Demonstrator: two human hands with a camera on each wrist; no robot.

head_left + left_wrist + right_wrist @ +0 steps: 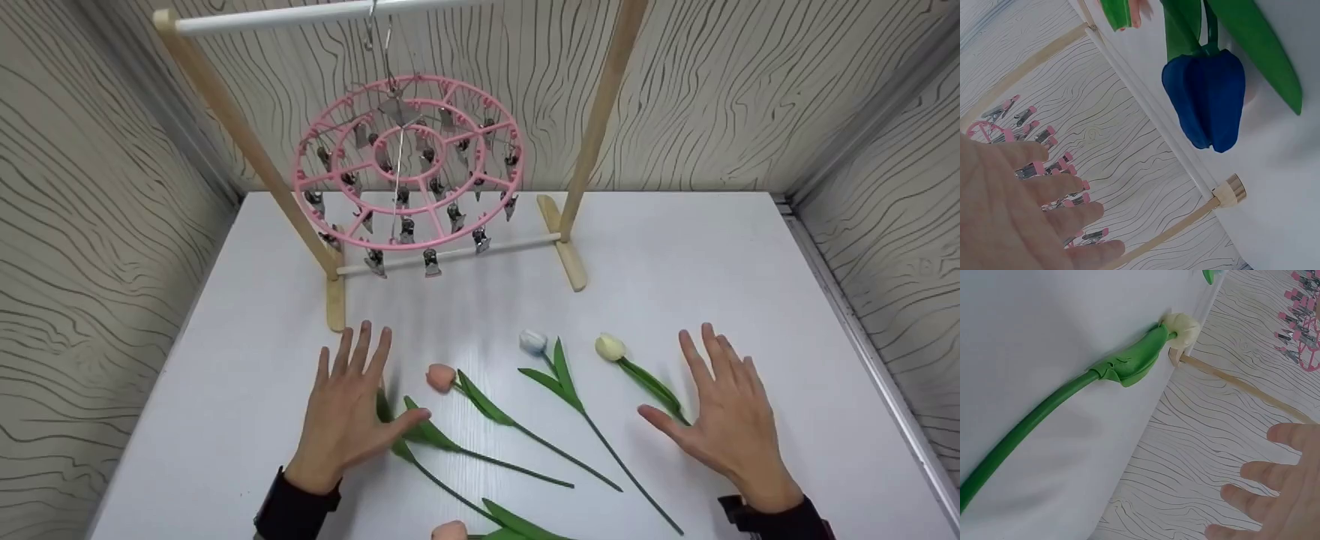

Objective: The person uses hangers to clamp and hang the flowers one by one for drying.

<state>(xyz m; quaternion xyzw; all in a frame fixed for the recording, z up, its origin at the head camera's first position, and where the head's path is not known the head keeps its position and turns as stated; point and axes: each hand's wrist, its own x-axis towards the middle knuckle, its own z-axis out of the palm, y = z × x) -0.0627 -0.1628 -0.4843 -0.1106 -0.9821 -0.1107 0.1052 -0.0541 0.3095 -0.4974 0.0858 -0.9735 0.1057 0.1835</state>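
Note:
My left hand (349, 420) is spread with straight fingers above the left part of the table, holding nothing. Beneath it pass green leaves (431, 435) and stems of tulips whose heads it hides in the head view. The left wrist view has a dark blue tulip (1204, 98) near that hand. On the right, my right hand (731, 420) is likewise spread and holds nothing, close to a cream tulip (611, 347) whose lower stem it covers. Between the hands lie a peach tulip (441, 377) and a pale blue tulip (533, 342). Another peach tulip (450, 531) is cut off at the bottom edge.
A wooden rack (600, 127) with a white top bar (285, 18) stands at the back of the white table (690, 255). From the bar hangs a round pink clip hanger (435, 244) with several metal clips. Patterned panels (720, 97) surround the table.

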